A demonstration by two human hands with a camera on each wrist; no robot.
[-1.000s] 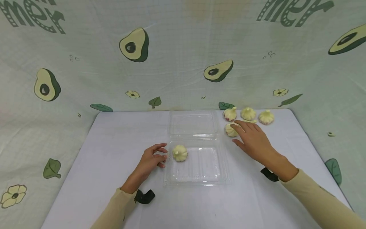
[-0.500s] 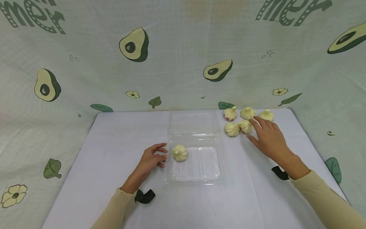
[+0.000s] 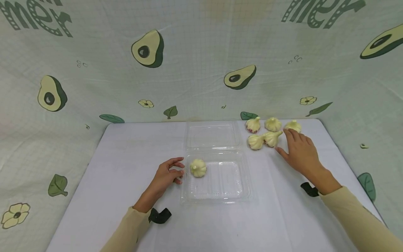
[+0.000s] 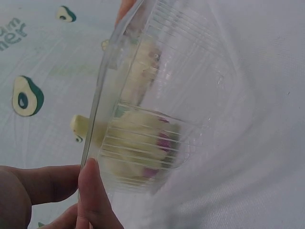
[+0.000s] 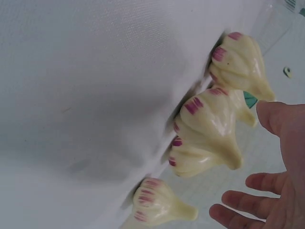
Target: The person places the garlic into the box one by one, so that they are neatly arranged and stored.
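A clear plastic clamshell container [image 3: 225,178] lies on the table with its lid [image 3: 214,135] folded back. One garlic bulb [image 3: 198,168] sits in the base's left part, stem up. My left hand [image 3: 167,175] pinches the container's left rim between thumb and fingers, plain in the left wrist view. My right hand [image 3: 300,152] hovers with parted fingers and holds nothing. Nearest to it are a front garlic bulb [image 3: 272,139] with a tilted stem and the far-right garlic bulb [image 3: 293,125], partly hidden by its fingertips. Purple streaks mark the bulbs [image 5: 205,119] in the right wrist view.
Beside the lid, at the table's back right, stand more garlic bulbs: one at the front left [image 3: 255,142], one behind it [image 3: 253,125] and one at the back middle [image 3: 273,124]. A printed cloth [image 3: 201,84] hangs behind the white table [image 3: 132,147].
My right hand has moved right, from over the front bulbs to beside them near the far-right bulb. The left hand and the container have stayed put.
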